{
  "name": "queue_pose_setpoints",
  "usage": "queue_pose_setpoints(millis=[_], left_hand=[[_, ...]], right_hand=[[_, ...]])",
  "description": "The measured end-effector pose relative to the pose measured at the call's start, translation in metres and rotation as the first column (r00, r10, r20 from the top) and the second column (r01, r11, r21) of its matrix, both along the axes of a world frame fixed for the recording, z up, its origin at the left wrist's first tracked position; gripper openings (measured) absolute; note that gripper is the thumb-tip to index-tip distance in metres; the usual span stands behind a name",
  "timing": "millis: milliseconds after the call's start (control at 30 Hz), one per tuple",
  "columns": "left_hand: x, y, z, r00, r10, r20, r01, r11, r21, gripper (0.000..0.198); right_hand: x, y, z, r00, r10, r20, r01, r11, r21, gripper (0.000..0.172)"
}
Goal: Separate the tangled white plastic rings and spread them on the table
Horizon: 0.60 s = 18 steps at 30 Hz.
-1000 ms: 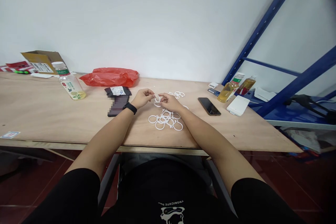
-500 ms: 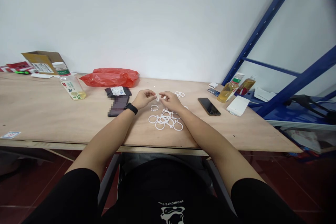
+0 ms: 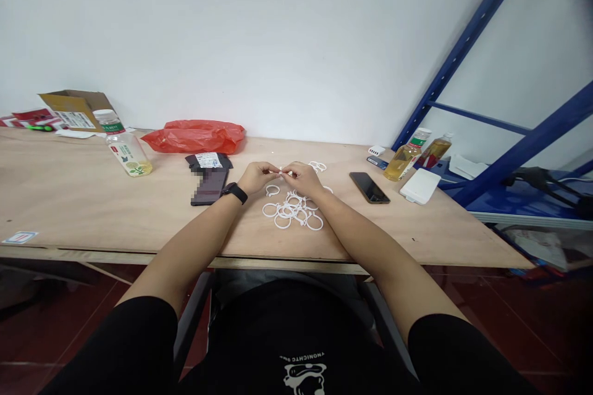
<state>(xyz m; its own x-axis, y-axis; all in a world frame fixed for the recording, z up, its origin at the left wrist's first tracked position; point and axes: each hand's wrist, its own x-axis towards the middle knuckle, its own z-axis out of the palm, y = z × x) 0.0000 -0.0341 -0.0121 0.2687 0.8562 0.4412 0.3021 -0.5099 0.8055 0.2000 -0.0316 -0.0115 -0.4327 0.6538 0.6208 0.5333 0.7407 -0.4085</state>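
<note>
Watching from afar, I saw the left grip pinched closed at its fingertips on a small white piece, mostly hidden above the desk, and the right grip pinched on its other side. I judged it light, stiffish plastic, perhaps slippery, with thin parts that could snap, so I favoured a gentle fingertip hold at its sides. Room was widest leftward, before the plastic bottle; a loose ring and the ring pile crowded the middle toward the front edge; farther right, a phone narrowed the space.
</note>
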Motion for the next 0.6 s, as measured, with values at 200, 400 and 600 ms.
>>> queue_pose_setpoints(millis=[200, 400, 600], left_hand=[[-0.0001, -0.0015, 0.0003, 0.998, 0.002, -0.064, 0.001, 0.999, 0.032, 0.020], [0.0022, -0.0044, 0.0027, 0.994, 0.061, -0.086, -0.057, 0.998, 0.041, 0.025], [0.0040, -0.0004, -0.0006, 0.998, 0.056, 0.039, -0.056, 0.998, -0.002, 0.039]], right_hand=[[-0.0026, -0.0041, 0.0011, 0.998, -0.001, 0.056, 0.000, 1.000, 0.004, 0.014], [-0.0021, -0.0015, -0.0008, 0.999, -0.018, 0.030, 0.019, 0.999, -0.034, 0.015], [-0.0041, -0.0016, -0.0032, 0.998, -0.031, -0.056, 0.025, 0.994, -0.109, 0.018]])
